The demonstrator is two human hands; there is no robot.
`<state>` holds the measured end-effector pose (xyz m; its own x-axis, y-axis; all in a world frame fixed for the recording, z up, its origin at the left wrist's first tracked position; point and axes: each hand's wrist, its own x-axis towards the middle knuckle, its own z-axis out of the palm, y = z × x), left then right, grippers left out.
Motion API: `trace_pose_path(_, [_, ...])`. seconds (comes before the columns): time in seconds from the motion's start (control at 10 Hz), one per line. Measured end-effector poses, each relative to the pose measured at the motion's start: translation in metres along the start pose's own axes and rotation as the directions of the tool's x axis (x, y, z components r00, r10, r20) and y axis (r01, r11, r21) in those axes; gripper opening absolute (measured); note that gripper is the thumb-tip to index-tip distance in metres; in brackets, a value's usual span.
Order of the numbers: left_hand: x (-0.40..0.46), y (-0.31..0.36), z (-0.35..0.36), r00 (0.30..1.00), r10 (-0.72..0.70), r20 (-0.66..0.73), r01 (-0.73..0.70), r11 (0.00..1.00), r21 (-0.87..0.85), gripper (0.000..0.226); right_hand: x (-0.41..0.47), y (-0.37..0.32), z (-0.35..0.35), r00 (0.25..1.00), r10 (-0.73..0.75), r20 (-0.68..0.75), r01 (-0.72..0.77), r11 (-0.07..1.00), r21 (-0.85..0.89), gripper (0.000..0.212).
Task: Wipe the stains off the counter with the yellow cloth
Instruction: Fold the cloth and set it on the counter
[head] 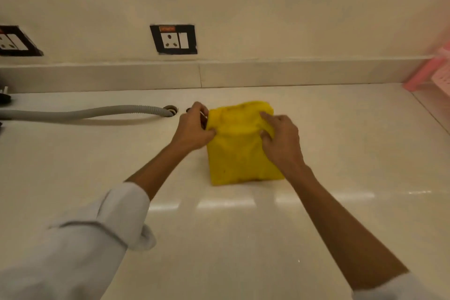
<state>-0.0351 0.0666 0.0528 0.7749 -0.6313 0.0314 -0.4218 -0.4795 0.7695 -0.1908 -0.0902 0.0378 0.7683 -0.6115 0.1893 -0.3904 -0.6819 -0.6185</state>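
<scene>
Both hands, left (194, 128) and right (282, 140), pinch one folded yellow cloth (239, 153) on the counter (219, 238).

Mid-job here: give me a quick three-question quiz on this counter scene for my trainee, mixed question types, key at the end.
1. True or false: both the left hand and the right hand are gripping the yellow cloth.
2. Multiple choice: the grey corrugated hose ends at (A) a hole in the counter left of the cloth, (B) the wall socket, (C) the pink rack.
3. Fill in: the cloth lies folded and its far edge is bunched up between the two ____.

Key: 1 true; 2 A; 3 hands.
</scene>
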Motion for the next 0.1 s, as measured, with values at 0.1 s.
trace_pose_path(0.1, [0.0621,0.0069,-0.0052,0.998,-0.053,-0.03,0.055,0.996,0.075,0.054,0.0845,0.0069,0.0001,0.987,0.115,0.115,-0.096,0.983,-0.156,0.061])
